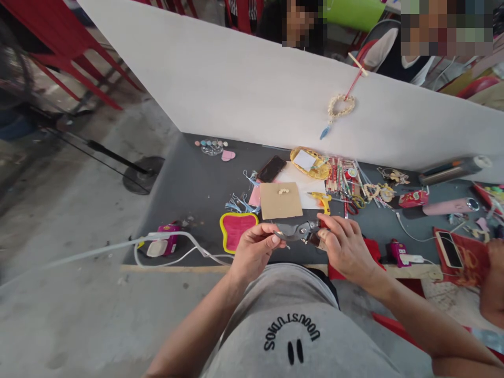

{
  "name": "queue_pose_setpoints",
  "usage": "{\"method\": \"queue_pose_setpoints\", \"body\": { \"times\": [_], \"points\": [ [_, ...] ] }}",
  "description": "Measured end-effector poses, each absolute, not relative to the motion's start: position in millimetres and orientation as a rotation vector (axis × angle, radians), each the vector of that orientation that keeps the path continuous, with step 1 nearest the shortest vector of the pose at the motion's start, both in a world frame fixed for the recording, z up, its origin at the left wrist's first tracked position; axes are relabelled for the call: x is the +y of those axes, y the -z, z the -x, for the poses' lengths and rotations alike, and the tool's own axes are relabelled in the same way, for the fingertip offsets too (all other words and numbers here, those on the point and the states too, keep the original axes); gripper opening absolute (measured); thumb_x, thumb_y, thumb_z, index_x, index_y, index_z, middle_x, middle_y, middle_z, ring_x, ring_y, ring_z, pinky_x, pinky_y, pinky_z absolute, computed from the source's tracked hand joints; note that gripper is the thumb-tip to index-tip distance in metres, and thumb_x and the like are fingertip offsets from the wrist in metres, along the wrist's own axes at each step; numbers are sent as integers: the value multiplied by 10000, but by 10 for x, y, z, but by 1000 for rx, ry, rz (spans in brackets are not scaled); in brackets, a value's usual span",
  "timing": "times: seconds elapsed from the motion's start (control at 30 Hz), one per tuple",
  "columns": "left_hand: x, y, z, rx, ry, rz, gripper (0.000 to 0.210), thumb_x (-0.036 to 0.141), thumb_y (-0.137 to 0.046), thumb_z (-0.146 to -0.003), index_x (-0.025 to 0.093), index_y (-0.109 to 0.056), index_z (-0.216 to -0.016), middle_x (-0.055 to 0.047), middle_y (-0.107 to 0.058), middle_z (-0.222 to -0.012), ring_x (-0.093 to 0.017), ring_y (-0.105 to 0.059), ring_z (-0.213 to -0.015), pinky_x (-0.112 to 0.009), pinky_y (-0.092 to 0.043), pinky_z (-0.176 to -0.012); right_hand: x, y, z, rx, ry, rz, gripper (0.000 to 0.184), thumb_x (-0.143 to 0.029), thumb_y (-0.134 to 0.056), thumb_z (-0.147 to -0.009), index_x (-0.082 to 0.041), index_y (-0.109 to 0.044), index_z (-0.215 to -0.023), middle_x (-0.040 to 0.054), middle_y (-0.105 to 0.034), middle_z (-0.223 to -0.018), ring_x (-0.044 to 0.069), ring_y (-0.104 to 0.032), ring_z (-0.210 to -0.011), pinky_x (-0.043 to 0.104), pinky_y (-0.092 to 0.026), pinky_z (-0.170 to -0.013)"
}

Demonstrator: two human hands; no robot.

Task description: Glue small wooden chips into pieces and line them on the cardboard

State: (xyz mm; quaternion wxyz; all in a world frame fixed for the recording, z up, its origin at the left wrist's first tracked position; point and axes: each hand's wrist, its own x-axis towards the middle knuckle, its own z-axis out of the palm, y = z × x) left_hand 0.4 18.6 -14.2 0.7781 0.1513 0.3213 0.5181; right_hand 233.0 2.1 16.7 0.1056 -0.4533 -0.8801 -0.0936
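My right hand [346, 247] is closed around the handles of dark pruning shears [292, 231], whose blades point left. At the blade end, my left hand [254, 249] pinches something small and pale, too small to name, right beside the blades. Just beyond the shears lies a square of brown cardboard [275, 206] with a short curve of small pale pieces [283, 191] on it. A yellow glue gun [325, 201] rests to the right of the cardboard. Left of it are blue tassels [240, 203] and a pink tray with a yellow rim [221, 231].
A white partition [244, 79] borders the grey table; a heart decoration [342, 106] hangs on it. Farther back are a phone [271, 168], a wicker basket [326, 170] and patterned sticks [334, 176]. A pink bottle [449, 207] lies right. Another person's arm [494, 283] is at the right edge.
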Motion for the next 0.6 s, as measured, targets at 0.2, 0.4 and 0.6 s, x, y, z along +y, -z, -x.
{"method": "queue_pose_setpoints", "body": {
  "times": [0.2,0.4,0.6],
  "points": [
    [182,158,-10,709,-1121,-330,212,205,-910,-584,145,-758,-720,-16,-726,-641,-104,-677,-571,-185,-559,-597,89,-262,-2357,-2681,364,1241,95,-134,-522,-935,-176,-522,-1020,163,-596,-1339,274,-559,-1036,429,-389,-827],
    [167,154,-30,713,-1137,-296,228,203,-921,-554,149,-757,-702,-6,-720,-632,-103,-672,-553,-187,-559,-583,148,-270,-2387,-2701,383,1178,106,-116,-516,-938,-175,-510,-1025,147,-651,-1235,232,-581,-934,394,-385,-787],
    [134,147,-67,697,-1137,-275,195,195,-904,-591,155,-757,-713,0,-709,-634,-93,-670,-565,-170,-547,-588,181,-283,-2411,-2695,400,1115,111,-108,-498,-943,-161,-504,-1041,140,-681,-1127,208,-607,-850,365,-378,-720]
  ]
}}
